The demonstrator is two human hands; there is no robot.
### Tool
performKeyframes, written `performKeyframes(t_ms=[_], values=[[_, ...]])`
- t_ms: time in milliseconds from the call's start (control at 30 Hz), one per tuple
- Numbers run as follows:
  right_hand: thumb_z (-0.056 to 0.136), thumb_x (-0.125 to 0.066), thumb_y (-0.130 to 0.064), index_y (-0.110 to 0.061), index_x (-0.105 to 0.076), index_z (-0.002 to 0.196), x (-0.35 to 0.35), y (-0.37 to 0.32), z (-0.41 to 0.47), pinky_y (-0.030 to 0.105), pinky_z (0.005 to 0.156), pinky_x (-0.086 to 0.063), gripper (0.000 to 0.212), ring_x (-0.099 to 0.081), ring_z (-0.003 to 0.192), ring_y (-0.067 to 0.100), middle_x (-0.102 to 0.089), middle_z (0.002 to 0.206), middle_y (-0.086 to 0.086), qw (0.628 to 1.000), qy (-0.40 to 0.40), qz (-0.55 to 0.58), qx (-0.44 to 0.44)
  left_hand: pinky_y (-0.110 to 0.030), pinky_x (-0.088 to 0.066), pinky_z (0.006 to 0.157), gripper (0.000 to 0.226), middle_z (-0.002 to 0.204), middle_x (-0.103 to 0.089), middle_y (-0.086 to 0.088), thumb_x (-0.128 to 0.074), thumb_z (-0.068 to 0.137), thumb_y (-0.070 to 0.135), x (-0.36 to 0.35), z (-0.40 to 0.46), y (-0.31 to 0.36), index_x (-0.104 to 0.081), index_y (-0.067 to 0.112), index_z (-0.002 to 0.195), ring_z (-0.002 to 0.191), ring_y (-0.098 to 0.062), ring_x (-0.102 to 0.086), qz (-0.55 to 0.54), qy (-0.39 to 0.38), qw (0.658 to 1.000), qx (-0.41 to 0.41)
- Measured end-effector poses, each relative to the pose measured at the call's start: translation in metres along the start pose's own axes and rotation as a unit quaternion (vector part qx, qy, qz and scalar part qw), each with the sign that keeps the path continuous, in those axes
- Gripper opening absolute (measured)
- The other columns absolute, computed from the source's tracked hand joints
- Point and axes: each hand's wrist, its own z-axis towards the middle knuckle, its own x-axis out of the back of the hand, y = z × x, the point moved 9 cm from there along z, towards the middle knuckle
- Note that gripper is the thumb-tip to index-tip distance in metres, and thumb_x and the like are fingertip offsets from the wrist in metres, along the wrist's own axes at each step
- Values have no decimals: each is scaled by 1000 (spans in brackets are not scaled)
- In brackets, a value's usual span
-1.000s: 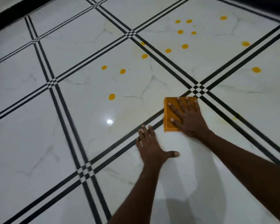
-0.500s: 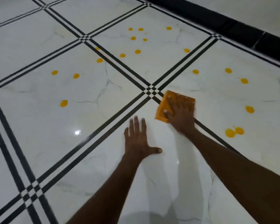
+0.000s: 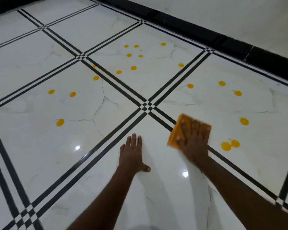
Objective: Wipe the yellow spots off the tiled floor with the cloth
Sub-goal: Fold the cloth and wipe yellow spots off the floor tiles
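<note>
A folded orange cloth (image 3: 175, 130) lies flat on the white tiled floor (image 3: 32, 146), over a black grout stripe. My right hand (image 3: 194, 140) presses down on it with fingers spread. My left hand (image 3: 132, 155) rests palm-down on the floor to the left, holding nothing. Several yellow spots dot the tiles. A double blob (image 3: 229, 144) sits just right of the cloth. One spot (image 3: 244, 121) lies further right, another (image 3: 60, 122) on the left tile, and a cluster (image 3: 131, 55) on the far tile.
A black skirting band (image 3: 223, 40) runs along the far right where the floor meets a pale wall (image 3: 239, 14). Black double stripes cross at a checker joint (image 3: 147, 106) just ahead of the cloth. Light glare (image 3: 185, 173) shines between my arms.
My right hand has slid the cloth to the right across the stripe, toward the double blob. The view has swung right, showing the wall. My left hand stays planted.
</note>
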Motion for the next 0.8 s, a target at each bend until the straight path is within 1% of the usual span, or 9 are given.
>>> performKeyframes(t_ms=[67,167,233,300,333,400,567,700,800], values=[[96,-29,-64,-31,-16,163,-10,-36,-30,67,122,-5,75,-19,152,48,-21,168,17,994,-53,5,96,-51,-10,123,139,165,18,-15,-78,67,66,1,1,4,13,12,157,153,-34,11,10,-8,1000,5],[95,-1,-71,-34,-5,163,-1,-74,8,63,124,-1,77,-7,157,41,-8,172,10,976,-81,16,204,-51,-10,122,138,165,17,-13,-79,67,65,1,2,2,11,13,158,153,-33,11,8,-15,1000,6],[97,-6,-63,-23,-24,161,16,-69,37,58,123,-13,78,-23,154,39,-28,166,14,985,-95,78,123,-51,-11,122,137,166,15,-13,-78,66,66,0,3,1,10,14,158,153,-33,10,15,-5,1000,5],[101,-30,-50,-9,-54,142,47,-35,41,51,109,-38,62,-55,129,40,-62,137,20,989,7,145,-33,-52,-9,122,137,165,16,-13,-78,68,65,-2,3,2,12,14,158,153,-34,11,19,3,1000,7],[101,-41,-45,-5,-59,132,57,-17,34,49,100,-43,53,-61,117,39,-68,123,20,983,48,137,-115,-52,-8,122,136,165,17,-13,-77,68,65,-4,2,2,12,14,158,153,-34,12,17,3,1000,8],[99,-55,-42,-3,-57,123,49,4,15,46,97,-43,46,-63,111,39,-69,118,20,971,12,110,-213,-52,-9,122,137,165,17,-14,-78,68,64,-4,2,3,12,14,158,153,-34,12,17,-5,1000,9],[97,-63,-30,-3,-67,105,32,-8,21,37,83,-51,29,-69,100,34,-72,105,16,938,-70,245,-235,-53,-20,119,135,166,11,-15,-82,68,58,5,4,7,7,11,158,153,-35,5,23,-37,999,20],[90,-65,-24,-4,-61,72,59,18,28,34,63,-42,27,-56,76,29,-55,67,6,844,-14,466,-264,-54,-22,119,133,166,14,-14,-82,71,53,3,1,8,9,12,158,154,-33,7,17,-64,997,25],[87,-65,-19,-7,-61,81,126,42,33,30,63,-39,14,-52,69,19,-55,69,-2,887,62,425,-168,-54,-25,117,132,165,15,-14,-80,72,56,1,-5,7,9,12,158,154,-33,6,24,-63,997,22]])
